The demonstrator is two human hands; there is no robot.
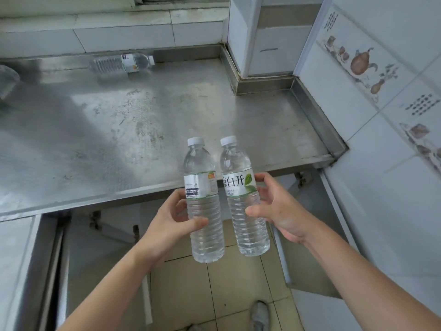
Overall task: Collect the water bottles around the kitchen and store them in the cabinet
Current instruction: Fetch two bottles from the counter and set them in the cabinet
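Left hand [167, 218] and right hand [279, 209] each clamp a bottle [205, 211]; the bottle at eleven o'clock [121, 63] could get forgotten.

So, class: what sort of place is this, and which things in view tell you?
Most likely a kitchen: a stainless steel counter, tiled walls with teapot pictures, and an open cabinet under the counter.

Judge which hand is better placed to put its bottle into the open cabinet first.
Probably the left. The left hand grips its bottle nearer the open cabinet at lower left; the right hand holds the other bottle farther right, over the floor.
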